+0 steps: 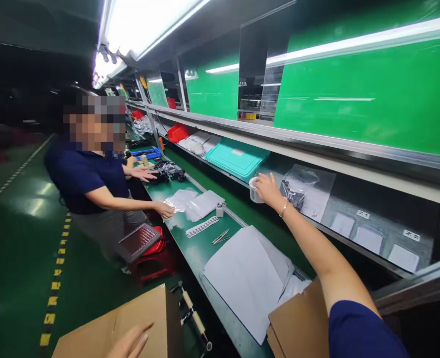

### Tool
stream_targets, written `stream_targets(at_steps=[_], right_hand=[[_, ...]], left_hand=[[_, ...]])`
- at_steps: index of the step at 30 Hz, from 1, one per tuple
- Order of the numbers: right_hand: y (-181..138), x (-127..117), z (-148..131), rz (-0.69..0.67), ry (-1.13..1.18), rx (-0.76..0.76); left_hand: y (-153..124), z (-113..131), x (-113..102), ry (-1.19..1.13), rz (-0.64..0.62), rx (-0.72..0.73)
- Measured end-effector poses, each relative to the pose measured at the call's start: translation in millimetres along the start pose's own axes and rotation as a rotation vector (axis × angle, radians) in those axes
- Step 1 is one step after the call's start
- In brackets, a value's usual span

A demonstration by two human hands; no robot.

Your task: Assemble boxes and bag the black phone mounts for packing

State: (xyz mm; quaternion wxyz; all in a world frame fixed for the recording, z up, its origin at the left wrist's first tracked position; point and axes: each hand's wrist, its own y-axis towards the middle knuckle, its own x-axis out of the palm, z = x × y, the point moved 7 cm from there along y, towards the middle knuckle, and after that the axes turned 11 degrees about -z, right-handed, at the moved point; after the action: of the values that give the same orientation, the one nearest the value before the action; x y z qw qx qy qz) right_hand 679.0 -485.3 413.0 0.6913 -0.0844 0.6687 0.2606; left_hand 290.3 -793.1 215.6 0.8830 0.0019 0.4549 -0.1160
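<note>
My right hand point(269, 191) reaches out to the shelf under the green panels. Its fingers are closed on the rim of a small white cup point(256, 191), which is held at the shelf's front edge. Low in the view, my left hand point(130, 343) is partly cut off by the frame. Its fingers are stretched out over a cardboard box point(141, 318), and nothing shows in them; whether they touch the box I cannot tell. Near the cup are a teal plastic lid or tray point(237, 156) and a clear bag with dark parts point(294, 194).
On the green bench point(201, 253) lie white sheets point(248, 268), tweezers point(221, 236), a white label strip point(202, 227), a small bottle point(220, 210) and clear bags point(205, 204). Folded cardboard point(298, 323) stands at the front right. A co-worker point(93, 174) stands left, near a red stool point(155, 261).
</note>
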Motion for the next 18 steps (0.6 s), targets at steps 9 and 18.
stream_targets(at_steps=[9,18], right_hand=[[-156,-15,-195,-0.370,0.482,-0.723],[-243,40,-174,0.022,1.117,0.154]], left_hand=[[89,209,-33,0.023,-0.148,0.529],[61,171,21,-0.875,-0.094,0.289]])
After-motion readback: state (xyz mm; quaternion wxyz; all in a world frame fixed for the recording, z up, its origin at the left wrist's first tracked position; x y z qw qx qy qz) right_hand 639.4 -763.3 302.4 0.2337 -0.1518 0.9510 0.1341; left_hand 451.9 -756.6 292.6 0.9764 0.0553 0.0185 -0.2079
